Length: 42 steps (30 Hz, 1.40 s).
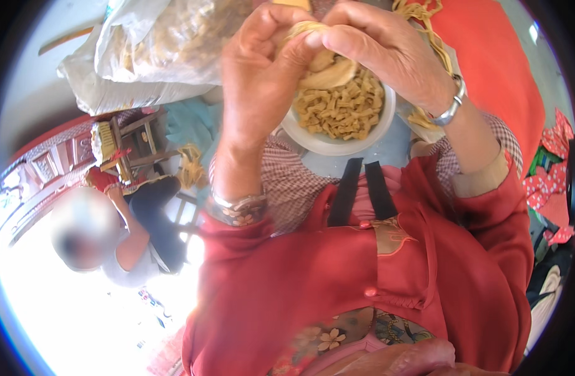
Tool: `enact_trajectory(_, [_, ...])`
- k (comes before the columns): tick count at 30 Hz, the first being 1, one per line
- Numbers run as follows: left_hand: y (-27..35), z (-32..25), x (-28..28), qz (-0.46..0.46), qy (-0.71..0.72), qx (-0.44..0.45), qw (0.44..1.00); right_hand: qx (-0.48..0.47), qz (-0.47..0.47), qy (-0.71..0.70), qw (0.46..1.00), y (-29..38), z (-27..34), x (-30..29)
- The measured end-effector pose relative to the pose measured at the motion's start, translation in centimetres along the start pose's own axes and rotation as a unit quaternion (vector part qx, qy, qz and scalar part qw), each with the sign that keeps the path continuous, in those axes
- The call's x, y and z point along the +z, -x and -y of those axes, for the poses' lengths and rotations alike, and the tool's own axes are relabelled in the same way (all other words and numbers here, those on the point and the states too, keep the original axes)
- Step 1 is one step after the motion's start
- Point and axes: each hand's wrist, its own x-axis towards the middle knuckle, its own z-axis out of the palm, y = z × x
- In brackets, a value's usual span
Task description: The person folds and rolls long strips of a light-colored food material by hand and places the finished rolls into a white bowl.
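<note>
My left hand and my right hand meet at the top of the view, thumb tips close together. Between them they grip a folded bundle of pale yellow strips, whose material I cannot make out; the fingers hide part of it. Directly below sits a white plastic bowl holding many short tan folded pieces. The bundle overlaps the bowl's far side in view, and I cannot tell whether it touches the pieces.
A clear plastic bag of tan material lies on a pale sack at upper left. Long yellow strips hang beside a red sheet at right. Another person sits at left by a wooden rack.
</note>
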Motion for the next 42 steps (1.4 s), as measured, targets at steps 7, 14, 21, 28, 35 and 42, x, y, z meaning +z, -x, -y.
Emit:
enact_trajectory(7, [0.2,-3.0,2.2,-0.01,0.213,-0.109,0.971,0.012,-0.056,-0.03,0.998,0.0,-2.2,0.2])
enact_trajectory(14, [1.0,0.5,1.5,0.015,-0.058,0.044,0.997,0.096,-0.028,-0.035,0.994,0.1,-1.5,0.9])
enact_trajectory(21, [1.2,-0.8,1.5,0.051,0.216,-0.114,0.968,0.05,-0.093,-0.009,0.994,-0.1,-2.4,1.2])
enact_trajectory(28, [0.8,0.3,1.8,0.129,0.435,-0.167,0.876,0.071,-0.096,-0.015,0.993,0.8,-2.2,0.7])
enact_trajectory(35, [0.8,0.4,2.1,0.18,0.454,-0.218,0.845,0.129,-0.101,-0.017,0.986,1.3,-1.1,0.8])
enact_trajectory(42, [-0.1,0.7,0.1,0.185,0.498,-0.162,0.831,0.087,-0.194,-0.024,0.977,2.2,-3.5,-1.8])
